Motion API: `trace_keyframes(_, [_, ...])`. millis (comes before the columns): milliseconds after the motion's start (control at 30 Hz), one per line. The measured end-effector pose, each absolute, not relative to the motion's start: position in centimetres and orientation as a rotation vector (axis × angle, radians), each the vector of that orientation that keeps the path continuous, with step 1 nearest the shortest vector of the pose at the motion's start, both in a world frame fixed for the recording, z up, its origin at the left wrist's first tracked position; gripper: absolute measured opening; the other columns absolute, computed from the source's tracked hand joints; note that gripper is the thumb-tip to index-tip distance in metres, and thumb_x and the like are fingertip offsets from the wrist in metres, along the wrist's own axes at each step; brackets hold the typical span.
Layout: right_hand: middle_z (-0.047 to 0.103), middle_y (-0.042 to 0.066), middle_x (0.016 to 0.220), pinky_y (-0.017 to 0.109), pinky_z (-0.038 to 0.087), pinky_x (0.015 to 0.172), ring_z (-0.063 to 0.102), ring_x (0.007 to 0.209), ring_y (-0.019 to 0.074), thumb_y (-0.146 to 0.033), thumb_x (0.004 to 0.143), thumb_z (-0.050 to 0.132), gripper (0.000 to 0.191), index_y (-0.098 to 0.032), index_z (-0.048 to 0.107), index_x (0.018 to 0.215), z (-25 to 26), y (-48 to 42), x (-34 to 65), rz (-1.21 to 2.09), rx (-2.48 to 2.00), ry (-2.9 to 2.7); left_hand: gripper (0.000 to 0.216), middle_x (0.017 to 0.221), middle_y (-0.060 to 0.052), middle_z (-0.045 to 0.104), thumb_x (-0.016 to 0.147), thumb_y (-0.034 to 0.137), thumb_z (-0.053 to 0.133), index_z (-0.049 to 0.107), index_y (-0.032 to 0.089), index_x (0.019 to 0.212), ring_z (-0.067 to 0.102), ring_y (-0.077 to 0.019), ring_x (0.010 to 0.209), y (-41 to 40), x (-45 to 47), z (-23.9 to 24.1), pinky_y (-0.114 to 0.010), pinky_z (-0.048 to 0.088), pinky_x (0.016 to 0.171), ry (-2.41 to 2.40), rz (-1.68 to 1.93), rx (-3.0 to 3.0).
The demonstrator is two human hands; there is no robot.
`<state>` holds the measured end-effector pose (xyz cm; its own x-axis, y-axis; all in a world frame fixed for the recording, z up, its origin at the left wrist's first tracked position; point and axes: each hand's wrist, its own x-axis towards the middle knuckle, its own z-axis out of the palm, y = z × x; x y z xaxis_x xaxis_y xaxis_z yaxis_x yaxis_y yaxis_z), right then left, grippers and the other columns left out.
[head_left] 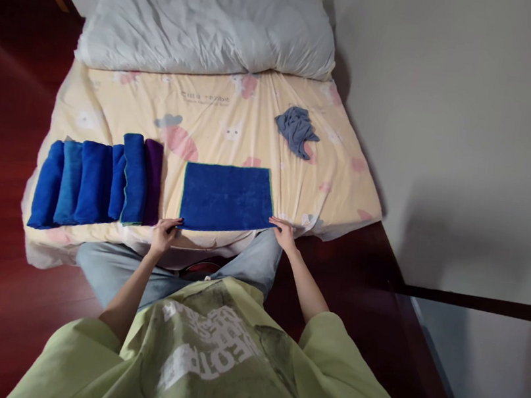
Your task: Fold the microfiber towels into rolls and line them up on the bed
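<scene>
A dark blue towel (226, 197) with a thin green edge lies flat on the bed in front of me. My left hand (165, 235) is closed on its near left corner, fingers pinched together. At the near right corner, my right hand (283, 233) grips the same towel between thumb and fingers. To the left, several rolled blue towels (93, 180) lie side by side, nearest to my left hand. A purple rolled towel (151, 180) is at the right end of that row.
The bed (235, 134) has a cream sheet with rabbit and carrot prints. A crumpled grey-blue cloth (296, 130) lies farther back on the right. Behind it is a bunched grey quilt (208, 14). A pale wall (461, 122) stands along the right side.
</scene>
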<state>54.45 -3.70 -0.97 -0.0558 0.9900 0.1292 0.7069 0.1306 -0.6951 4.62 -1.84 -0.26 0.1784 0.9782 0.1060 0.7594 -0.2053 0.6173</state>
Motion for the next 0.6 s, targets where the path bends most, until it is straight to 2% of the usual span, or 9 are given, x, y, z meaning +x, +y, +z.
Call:
trace_keyframes(67, [0.077, 0.007, 0.123, 0.043, 0.051, 0.114, 0.069, 0.124, 0.0233, -0.019, 0.09, 0.051, 0.035, -0.022, 0.078, 0.112, -1.2, -3.3, 54.5, 0.647, -1.654, -1.746, 0.03, 0.119, -0.01, 0.076, 0.093, 0.029, 0.048, 0.073, 0.018, 0.104, 0.067, -0.0231, 0.114, -1.7, 4.8, -0.6, -0.037, 0.053, 0.103, 1.664, 0.697, 1.97])
trace_keyframes(167, [0.078, 0.009, 0.104, 0.04, 0.058, 0.095, 0.073, 0.102, 0.0258, -0.035, 0.092, 0.054, 0.025, -0.021, 0.075, 0.096, -1.5, -2.3, 54.5, 0.647, -1.765, -1.564, 0.029, 0.103, -0.012, 0.076, 0.094, 0.035, 0.052, 0.07, 0.017, 0.108, 0.07, -0.0254, 0.1, -1.1, 5.2, -1.1, -0.035, 0.055, 0.089, 1.848, 0.688, 1.802])
trace_keyframes(267, [0.067, 0.006, 0.074, 0.035, 0.055, 0.077, 0.065, 0.075, 0.0231, -0.054, 0.094, 0.053, 0.039, -0.023, 0.06, 0.071, -1.6, -1.1, 54.2, 0.614, -1.871, -1.473, 0.029, 0.095, -0.012, 0.072, 0.096, 0.038, 0.053, 0.067, 0.017, 0.111, 0.07, -0.0273, 0.095, -0.3, 5.8, -1.3, -0.034, 0.053, 0.083, 1.983, 0.657, 1.708])
trace_keyframes(333, [0.057, 0.002, 0.063, 0.032, 0.05, 0.071, 0.057, 0.067, 0.0208, -0.061, 0.094, 0.05, 0.046, -0.025, 0.05, 0.065, -1.5, -0.4, 54.0, 0.623, -1.889, -1.472, 0.026, 0.094, -0.011, 0.071, 0.097, 0.037, 0.053, 0.066, 0.018, 0.11, 0.069, -0.0275, 0.096, 0.1, 6.0, -1.3, -0.033, 0.052, 0.082, 1.987, 0.641, 1.708])
trace_keyframes(433, [0.052, 0.001, 0.059, 0.031, 0.046, 0.066, 0.053, 0.063, 0.0196, -0.065, 0.093, 0.049, 0.049, -0.026, 0.046, 0.065, -1.3, 0.0, 53.8, 0.636, -1.891, -1.457, 0.024, 0.094, -0.01, 0.071, 0.097, 0.038, 0.053, 0.065, 0.019, 0.108, 0.069, -0.0269, 0.094, 0.4, 6.1, -1.2, -0.032, 0.05, 0.081, 1.988, 0.629, 1.702])
trace_keyframes(600, [0.054, 0.002, 0.061, 0.031, 0.046, 0.064, 0.052, 0.062, 0.0193, -0.069, 0.091, 0.048, 0.052, -0.025, 0.049, 0.064, -1.4, -0.3, 54.0, 0.653, -1.828, -1.451, 0.028, 0.096, -0.011, 0.073, 0.098, 0.04, 0.051, 0.065, 0.019, 0.109, 0.071, -0.0265, 0.092, 0.7, 6.0, -1.4, -0.032, 0.05, 0.079, 2.027, 0.606, 1.661])
